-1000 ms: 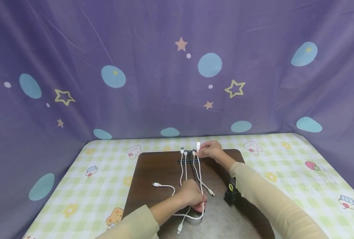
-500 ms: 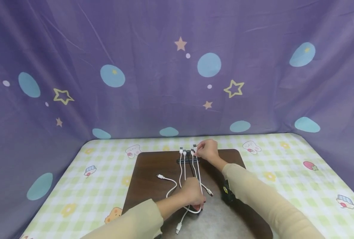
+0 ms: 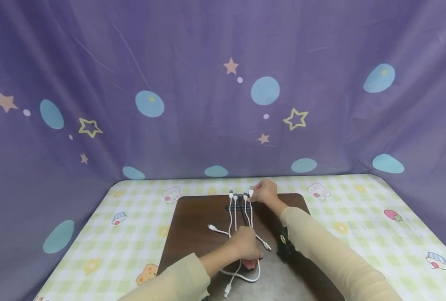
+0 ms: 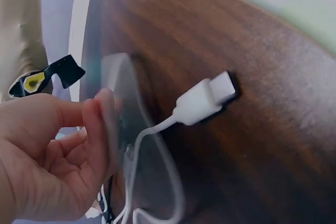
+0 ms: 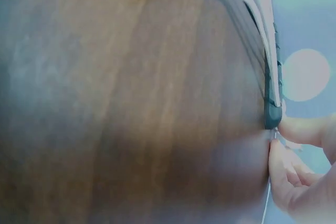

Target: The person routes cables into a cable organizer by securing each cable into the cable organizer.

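Note:
Several white USB cables run through a black cable holder (image 3: 230, 207) at the far edge of a dark brown board. My right hand (image 3: 265, 192) pinches the rightmost cable just by its USB plug (image 3: 251, 190), beside the holder's right end. In the right wrist view, thumb and fingers meet at the end of the holder (image 5: 273, 118). Lower on the board, my left hand (image 3: 244, 244) pinches a white cable, which loops below it. The left wrist view shows that cable blurred at the fingertips, and a loose white connector (image 4: 198, 102) lies nearby on the wood.
The brown board (image 3: 192, 213) rests on a green checked tablecloth (image 3: 106, 251). Other cable ends, one white plug (image 3: 212, 228) left, another plug (image 3: 266, 246) right and a third plug (image 3: 228, 289) in front, lie on it. A purple curtain (image 3: 192, 138) hangs behind.
The plug in my right hand has come slightly down toward the holder. The cable's slack loop has shifted under my left hand, and the left loose plug has moved right. The head view has tilted slightly.

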Tool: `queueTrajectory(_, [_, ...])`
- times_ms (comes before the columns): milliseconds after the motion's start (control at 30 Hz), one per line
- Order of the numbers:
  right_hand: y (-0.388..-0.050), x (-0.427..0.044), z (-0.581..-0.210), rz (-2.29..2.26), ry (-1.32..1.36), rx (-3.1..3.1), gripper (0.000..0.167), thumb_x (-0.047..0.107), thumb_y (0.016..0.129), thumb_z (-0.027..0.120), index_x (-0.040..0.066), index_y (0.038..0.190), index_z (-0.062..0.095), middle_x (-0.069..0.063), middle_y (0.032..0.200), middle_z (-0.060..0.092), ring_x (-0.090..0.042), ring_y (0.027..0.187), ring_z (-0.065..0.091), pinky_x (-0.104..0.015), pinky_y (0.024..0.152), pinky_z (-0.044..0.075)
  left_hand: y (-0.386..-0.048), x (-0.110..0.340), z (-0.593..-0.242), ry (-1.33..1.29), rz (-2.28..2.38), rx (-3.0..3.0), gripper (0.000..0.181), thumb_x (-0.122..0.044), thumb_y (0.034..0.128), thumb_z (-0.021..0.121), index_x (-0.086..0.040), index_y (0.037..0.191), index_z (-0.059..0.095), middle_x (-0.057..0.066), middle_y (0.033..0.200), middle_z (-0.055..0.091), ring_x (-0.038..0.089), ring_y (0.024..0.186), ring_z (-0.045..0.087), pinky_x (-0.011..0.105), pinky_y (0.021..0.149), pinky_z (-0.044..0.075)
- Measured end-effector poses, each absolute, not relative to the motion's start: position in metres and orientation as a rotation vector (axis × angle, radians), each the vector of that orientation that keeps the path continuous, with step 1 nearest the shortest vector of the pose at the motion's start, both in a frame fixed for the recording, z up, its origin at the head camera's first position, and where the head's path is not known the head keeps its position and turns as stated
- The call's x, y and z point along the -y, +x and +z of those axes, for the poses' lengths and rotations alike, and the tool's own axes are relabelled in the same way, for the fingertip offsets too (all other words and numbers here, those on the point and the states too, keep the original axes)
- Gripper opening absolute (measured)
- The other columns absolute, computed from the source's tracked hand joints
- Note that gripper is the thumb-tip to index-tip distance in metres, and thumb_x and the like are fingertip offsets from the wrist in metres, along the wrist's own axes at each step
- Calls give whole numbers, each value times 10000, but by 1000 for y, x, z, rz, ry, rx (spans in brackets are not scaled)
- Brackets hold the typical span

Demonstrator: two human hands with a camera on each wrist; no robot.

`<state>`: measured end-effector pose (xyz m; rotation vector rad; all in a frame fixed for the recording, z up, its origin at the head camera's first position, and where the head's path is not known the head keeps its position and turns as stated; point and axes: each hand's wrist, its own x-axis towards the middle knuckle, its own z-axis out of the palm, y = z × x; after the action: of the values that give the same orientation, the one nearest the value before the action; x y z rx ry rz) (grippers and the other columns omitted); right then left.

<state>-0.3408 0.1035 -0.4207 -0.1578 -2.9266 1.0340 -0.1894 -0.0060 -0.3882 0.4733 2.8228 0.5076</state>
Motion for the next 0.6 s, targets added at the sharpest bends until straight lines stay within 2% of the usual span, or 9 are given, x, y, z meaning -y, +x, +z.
queueTrajectory(67, [-341, -105, -420, 1058, -172, 2920, 293, 239, 571, 921, 78, 754, 759, -48, 791, 759, -246, 871, 653, -353, 900, 541, -188, 6, -390, 416, 616, -2760, 290, -183, 725, 794, -52, 500, 668, 45, 471, 655, 123, 421, 651, 120, 558, 530])
queueTrajectory(167, [-341, -107, -420, 1164, -167, 2879, 302, 228, 589, 915, 68, 798, 766, -52, 791, 764, -239, 846, 675, -349, 893, 546, -188, 7, -390, 318, 773, -2699, 332, -155, 746, 787, -46, 469, 642, 60, 458, 646, 141, 394, 638, 143, 462, 513])
queueTrajectory(300, [-339, -112, -421, 1357, -123, 2824, 335, 216, 631, 894, 42, 880, 754, -83, 844, 769, -211, 822, 713, -302, 806, 569, -193, 12, -389, 275, 874, -2685, 364, -157, 783, 757, -49, 462, 625, 71, 440, 632, 123, 354, 605, 174, 376, 483])
queueTrajectory(433, [-333, -120, -419, 1621, -73, 2760, 354, 173, 717, 840, 0, 1000, 717, -152, 953, 756, -194, 786, 734, -270, 726, 595, -199, 25, -386, 294, 945, -2681, 361, -165, 821, 727, -44, 490, 647, 44, 423, 610, 61, 328, 534, 177, 361, 456])
queueTrajectory(600, [-319, -139, -414, 1677, 0, 2713, 337, 186, 827, 750, -26, 1079, 679, -214, 1032, 726, -202, 711, 723, -284, 655, 605, -211, 51, -380, 378, 1000, -2801, 274, -206, 865, 694, -64, 631, 704, -11, 492, 624, 29, 399, 503, 187, 401, 405])
